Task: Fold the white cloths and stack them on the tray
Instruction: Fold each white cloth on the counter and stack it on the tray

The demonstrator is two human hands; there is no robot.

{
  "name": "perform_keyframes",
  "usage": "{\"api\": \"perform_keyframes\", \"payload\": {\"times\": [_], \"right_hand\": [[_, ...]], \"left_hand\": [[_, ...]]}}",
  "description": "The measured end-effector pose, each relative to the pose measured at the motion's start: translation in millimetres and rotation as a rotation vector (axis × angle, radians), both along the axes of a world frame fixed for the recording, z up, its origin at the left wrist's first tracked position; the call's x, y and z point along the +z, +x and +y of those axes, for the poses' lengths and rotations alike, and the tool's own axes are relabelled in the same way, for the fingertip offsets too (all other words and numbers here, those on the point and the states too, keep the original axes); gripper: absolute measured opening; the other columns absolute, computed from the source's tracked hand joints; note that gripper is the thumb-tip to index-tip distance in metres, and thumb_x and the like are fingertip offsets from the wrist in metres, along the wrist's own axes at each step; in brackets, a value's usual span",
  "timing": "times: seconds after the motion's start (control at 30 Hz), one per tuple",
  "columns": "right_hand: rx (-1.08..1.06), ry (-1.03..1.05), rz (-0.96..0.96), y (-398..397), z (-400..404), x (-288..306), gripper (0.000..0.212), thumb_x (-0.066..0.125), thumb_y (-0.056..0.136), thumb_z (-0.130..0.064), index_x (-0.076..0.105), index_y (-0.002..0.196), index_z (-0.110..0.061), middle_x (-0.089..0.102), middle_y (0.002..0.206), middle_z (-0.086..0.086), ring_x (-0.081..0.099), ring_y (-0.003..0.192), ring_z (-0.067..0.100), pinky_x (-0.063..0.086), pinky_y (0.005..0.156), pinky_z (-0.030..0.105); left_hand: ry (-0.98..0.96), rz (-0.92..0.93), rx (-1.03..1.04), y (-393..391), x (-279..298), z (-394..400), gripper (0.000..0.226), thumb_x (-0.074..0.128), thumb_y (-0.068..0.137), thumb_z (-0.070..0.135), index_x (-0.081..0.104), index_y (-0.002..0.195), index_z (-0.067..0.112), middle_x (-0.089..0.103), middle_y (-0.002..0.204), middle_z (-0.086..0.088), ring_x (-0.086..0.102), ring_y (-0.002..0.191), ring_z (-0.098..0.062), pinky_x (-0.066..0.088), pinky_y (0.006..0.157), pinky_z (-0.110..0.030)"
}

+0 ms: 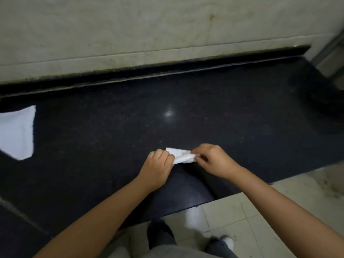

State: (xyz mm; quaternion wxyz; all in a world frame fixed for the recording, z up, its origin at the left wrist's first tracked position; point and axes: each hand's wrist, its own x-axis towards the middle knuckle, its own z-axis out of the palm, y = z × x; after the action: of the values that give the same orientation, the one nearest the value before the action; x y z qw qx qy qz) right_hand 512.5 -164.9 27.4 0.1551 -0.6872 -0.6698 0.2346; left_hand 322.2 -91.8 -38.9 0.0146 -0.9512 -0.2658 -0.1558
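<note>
A small white cloth (183,155), folded into a narrow strip, lies on the dark stone counter (111,127) near its front edge. My left hand (158,167) grips its left end with curled fingers. My right hand (214,161) pinches its right end. Another white cloth (17,133) lies flat at the counter's far left, partly cut off by the frame. No tray is in view.
A pale stained wall (149,25) rises behind the counter's raised back lip. The counter's front edge runs diagonally at lower right, with a light tiled floor (260,211) below it. My legs and a white shoe (228,241) show at the bottom.
</note>
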Motion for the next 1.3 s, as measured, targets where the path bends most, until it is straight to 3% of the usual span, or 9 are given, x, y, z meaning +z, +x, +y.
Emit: {"api": "perform_keyframes", "payload": {"times": [0.07,0.17,0.2,0.3,0.43,0.53,0.93,1.17,1.3], "right_hand": [[-0.080,0.051,-0.003,37.1,-27.4,13.6,0.022,0.057,0.084,-0.004,0.067,0.104,-0.005,0.067,0.097,0.014,0.062,0.090,0.025,0.038,0.078,0.015],[-0.258,0.084,0.011,96.7,-73.3,35.9,0.019,0.059,0.083,-0.007,0.069,0.099,-0.007,0.066,0.094,0.009,0.056,0.083,0.015,0.035,0.066,0.004],[-0.305,0.081,0.025,117.2,-89.7,42.1,0.018,0.061,0.082,-0.010,0.069,0.098,-0.009,0.065,0.093,0.007,0.055,0.081,0.012,0.035,0.065,0.003],[-0.408,0.094,0.032,176.6,-139.5,60.5,0.017,0.068,0.076,-0.015,0.069,0.093,-0.014,0.065,0.090,0.004,0.055,0.079,0.012,0.038,0.065,0.011],[-0.502,0.069,-0.116,256.7,-199.1,85.9,0.017,0.062,0.080,-0.018,0.069,0.096,-0.014,0.065,0.092,0.002,0.057,0.087,0.017,0.044,0.076,0.029],[-0.480,0.044,-0.222,313.2,-234.4,112.8,0.018,0.058,0.085,-0.022,0.069,0.098,-0.016,0.057,0.086,-0.003,0.058,0.093,0.018,0.044,0.079,0.031],[-0.570,0.264,-0.368,553.7,-271.3,209.1,0.020,0.058,0.086,-0.020,0.069,0.098,-0.008,0.068,0.097,0.005,0.054,0.086,0.014,0.041,0.077,0.028],[-0.587,0.305,-0.392,715.1,-228.4,261.5,0.017,0.058,0.085,-0.016,0.067,0.095,-0.005,0.068,0.093,0.008,0.051,0.077,0.012,0.032,0.064,0.024],[-0.627,0.326,-0.265,795.7,-198.7,287.8,0.010,0.057,0.085,-0.010,0.066,0.089,-0.009,0.063,0.076,0.007,0.059,0.061,0.016,0.050,0.062,0.027]], "left_hand": [[-0.016,-0.020,-0.114,38.7,19.0,-6.3,0.007,0.046,0.083,0.021,0.047,0.081,0.014,0.055,0.064,-0.002,0.042,0.062,-0.018,0.027,0.057,-0.026],[-0.143,0.015,-0.184,112.4,57.7,-29.2,0.023,0.042,0.087,0.027,0.059,0.084,0.012,0.059,0.070,-0.003,0.054,0.063,-0.018,0.047,0.051,-0.030],[-0.209,0.027,-0.181,139.8,70.7,-41.3,0.026,0.041,0.091,0.027,0.062,0.090,0.010,0.060,0.079,-0.005,0.057,0.071,-0.020,0.051,0.057,-0.032],[-0.338,0.080,-0.190,220.2,101.0,-76.8,0.028,0.038,0.098,0.029,0.057,0.111,0.012,0.056,0.103,-0.005,0.051,0.098,-0.020,0.043,0.080,-0.032],[-0.276,0.089,-0.342,311.6,127.2,-116.2,0.040,0.036,0.092,0.044,0.059,0.103,0.012,0.057,0.096,-0.003,0.052,0.092,-0.019,0.042,0.074,-0.030],[-0.214,0.029,-0.464,365.9,146.7,-138.0,0.059,0.023,0.080,0.052,0.062,0.095,0.011,0.057,0.087,0.000,0.048,0.081,-0.013,0.035,0.069,-0.023],[-0.069,-0.046,-0.581,623.8,252.0,-153.6,0.016,0.049,0.094,0.024,0.057,0.093,0.011,0.036,0.072,0.013,0.041,0.079,-0.012,0.034,0.070,-0.026],[-0.057,-0.129,-0.532,791.0,308.2,-116.3,0.020,0.053,0.092,0.021,0.062,0.101,0.006,0.061,0.095,-0.010,0.055,0.091,-0.025,0.038,0.077,-0.031],[-0.086,-0.183,-0.431,864.2,331.4,-100.3,0.018,0.054,0.091,0.017,0.061,0.096,0.002,0.054,0.083,-0.004,0.052,0.084,-0.023,0.024,0.064,-0.022]]}}
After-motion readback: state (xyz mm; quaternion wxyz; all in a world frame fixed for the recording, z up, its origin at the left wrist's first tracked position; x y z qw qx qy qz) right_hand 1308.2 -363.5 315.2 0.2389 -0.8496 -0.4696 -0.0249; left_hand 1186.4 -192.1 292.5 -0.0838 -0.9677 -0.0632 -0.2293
